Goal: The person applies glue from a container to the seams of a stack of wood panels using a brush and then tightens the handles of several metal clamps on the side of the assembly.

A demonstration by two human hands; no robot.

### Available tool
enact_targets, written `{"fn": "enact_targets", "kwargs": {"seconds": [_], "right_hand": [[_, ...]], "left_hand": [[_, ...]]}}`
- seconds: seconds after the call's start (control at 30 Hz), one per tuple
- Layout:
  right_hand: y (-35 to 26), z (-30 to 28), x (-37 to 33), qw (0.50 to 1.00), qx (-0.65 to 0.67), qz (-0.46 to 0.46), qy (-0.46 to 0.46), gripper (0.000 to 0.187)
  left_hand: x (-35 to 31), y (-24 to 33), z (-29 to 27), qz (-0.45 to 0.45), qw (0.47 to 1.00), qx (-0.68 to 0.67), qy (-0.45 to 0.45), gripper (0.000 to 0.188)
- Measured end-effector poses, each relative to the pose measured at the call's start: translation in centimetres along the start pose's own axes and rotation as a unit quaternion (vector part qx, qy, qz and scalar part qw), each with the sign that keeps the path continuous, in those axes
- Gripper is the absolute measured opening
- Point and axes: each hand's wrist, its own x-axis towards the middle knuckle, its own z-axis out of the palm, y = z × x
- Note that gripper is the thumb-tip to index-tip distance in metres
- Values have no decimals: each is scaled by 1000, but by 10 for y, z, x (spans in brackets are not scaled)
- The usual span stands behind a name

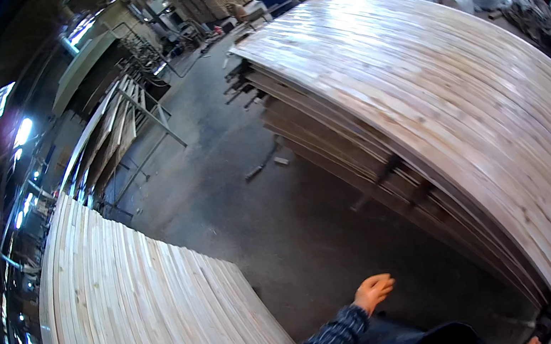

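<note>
Right hand (533,342) mostly cropped, left hand (374,292) half-curled

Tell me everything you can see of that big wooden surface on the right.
The wooden surface is broad and flat-looking, made of long narrow strips side by side, warm pale brown with darker knots. Its far end shines with reflected light. Its edges look bowed through the wide lens. It lies above layers of darker boards, whose edges show on its left. The left hand is apart from it; a sliver of the right hand shows near its closest corner, contact unclear.
</note>
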Motion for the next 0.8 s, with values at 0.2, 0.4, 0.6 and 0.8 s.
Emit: {"fn": "enact_targets", "kwargs": {"seconds": [0.2,0.4,0.6,0.8], "right_hand": [[-135,134,-96,867,-391,-140,274,68],[-337,368,-215,820,-286,-448,211,68],[-526,624,-401,823,-112,-552,81,64],[-638,862,-649,726,-113,-671,-103,65]], "left_hand": [[-39,103,-202,20,976,-100,192,46],[17,253,-343,127,958,-174,188,44],[59,346,-504,148,932,-206,260,42],[39,327,-666,97,853,-320,400,46]]}}
